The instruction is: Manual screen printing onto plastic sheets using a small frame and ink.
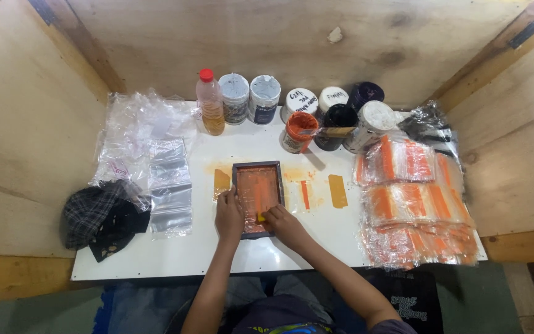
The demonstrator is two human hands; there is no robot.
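While the left hand (228, 214) presses flat on the dark-framed screen (258, 198), the right hand (281, 222) seemingly pinches a small yellow squeegee (261, 216).

Small print workshop: plywood booth (267, 37), ink jars (298, 102), ink-smeared table (156, 260).

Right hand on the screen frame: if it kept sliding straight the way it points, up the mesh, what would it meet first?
The right hand points up and slightly left across the orange mesh. It would first meet the far rail of the dark screen frame. Past that lies bare white table, though depth is hard to judge.
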